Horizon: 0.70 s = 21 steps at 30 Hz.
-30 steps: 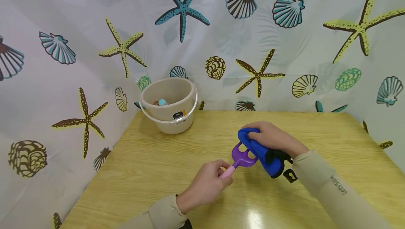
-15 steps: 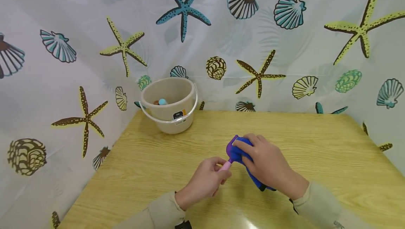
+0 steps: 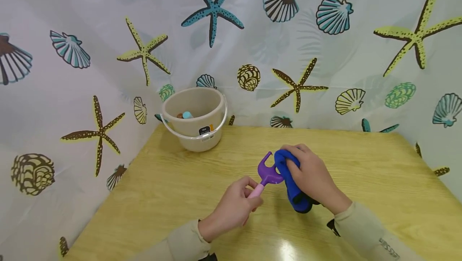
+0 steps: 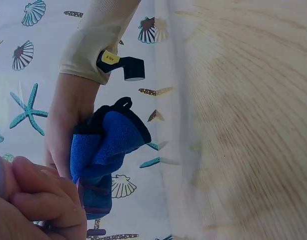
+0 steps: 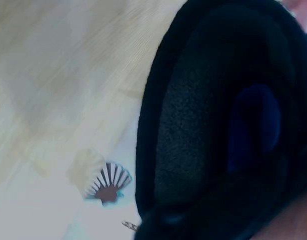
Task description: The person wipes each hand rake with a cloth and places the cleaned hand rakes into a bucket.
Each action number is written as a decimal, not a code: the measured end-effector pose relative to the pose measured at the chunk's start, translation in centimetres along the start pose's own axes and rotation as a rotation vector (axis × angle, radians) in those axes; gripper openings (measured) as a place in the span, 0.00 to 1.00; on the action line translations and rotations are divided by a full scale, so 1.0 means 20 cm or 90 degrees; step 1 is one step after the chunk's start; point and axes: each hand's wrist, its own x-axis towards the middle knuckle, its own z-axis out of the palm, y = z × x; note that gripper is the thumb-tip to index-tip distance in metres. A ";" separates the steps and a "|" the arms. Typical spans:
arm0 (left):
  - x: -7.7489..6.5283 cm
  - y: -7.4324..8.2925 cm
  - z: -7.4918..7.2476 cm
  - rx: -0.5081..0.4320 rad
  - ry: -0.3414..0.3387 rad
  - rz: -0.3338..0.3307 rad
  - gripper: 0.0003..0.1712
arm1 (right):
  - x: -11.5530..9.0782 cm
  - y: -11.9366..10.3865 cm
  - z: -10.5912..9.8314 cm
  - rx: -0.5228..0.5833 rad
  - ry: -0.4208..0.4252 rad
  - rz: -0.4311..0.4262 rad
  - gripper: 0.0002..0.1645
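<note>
My left hand point(image 3: 231, 207) grips the pink handle of a small toy fork point(image 3: 268, 175) with a purple, curved-pronged head. My right hand point(image 3: 315, 177) holds a folded blue cloth point(image 3: 290, 187) with black edging, pressed against the right side of the purple head and hiding that side. In the left wrist view the blue cloth point(image 4: 111, 142) hangs from the right hand, with the curled fingers of the left hand point(image 4: 41, 197) close by. The cloth's dark edging and folds point(image 5: 193, 110) fill much of the right wrist view.
A beige bucket point(image 3: 193, 130) with a clear handle stands at the back left of the wooden table point(image 3: 173, 197). Inside it show a light-blue piece point(image 3: 187, 114) and a brown one. Behind hangs a white curtain point(image 3: 216, 64) printed with shells and starfish.
The right hand first moved the cloth left over the purple head, covering most of it. Now it has shifted back right, and the left prong shows again. The left hand has barely moved.
</note>
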 end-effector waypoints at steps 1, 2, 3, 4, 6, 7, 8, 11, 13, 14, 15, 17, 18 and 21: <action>0.00 0.00 0.00 0.003 -0.001 0.003 0.15 | -0.01 0.00 0.00 0.002 0.007 0.005 0.20; 0.00 0.01 0.00 0.004 -0.002 0.004 0.15 | -0.02 -0.01 0.00 -0.009 0.015 -0.001 0.20; 0.00 0.01 0.00 0.007 -0.001 0.005 0.15 | -0.03 -0.02 0.00 -0.032 0.026 -0.021 0.20; 0.00 0.01 0.00 0.008 -0.001 0.007 0.15 | -0.05 -0.04 0.00 -0.058 0.040 -0.051 0.21; 0.01 0.02 0.01 0.004 0.003 0.010 0.15 | -0.08 -0.08 0.02 -0.104 0.070 -0.126 0.23; 0.01 0.02 0.01 -0.002 0.005 0.011 0.15 | -0.10 -0.11 0.03 -0.123 0.081 -0.165 0.24; 0.01 0.02 0.01 -0.006 0.006 0.012 0.14 | -0.11 -0.13 0.04 -0.135 0.089 -0.198 0.25; 0.02 0.02 0.01 -0.006 0.011 0.017 0.13 | -0.12 -0.18 0.06 -0.143 0.086 -0.240 0.26; 0.02 0.02 0.01 0.010 0.014 0.022 0.13 | -0.09 -0.18 0.05 -0.151 0.073 -0.221 0.25; 0.02 0.02 0.01 0.023 0.016 0.025 0.13 | -0.07 -0.17 0.04 -0.153 0.063 -0.198 0.24; 0.02 0.02 0.01 0.038 0.020 0.030 0.13 | -0.04 -0.15 0.02 -0.153 0.050 -0.172 0.23; 0.01 0.01 0.01 0.063 0.022 0.040 0.14 | 0.02 -0.11 -0.01 -0.136 0.013 -0.119 0.20; 0.01 0.01 0.01 0.072 0.023 0.044 0.14 | 0.05 -0.09 -0.03 -0.118 -0.015 -0.091 0.20; 0.00 0.01 0.02 0.091 0.021 0.048 0.13 | 0.13 -0.01 -0.07 -0.014 -0.116 -0.005 0.21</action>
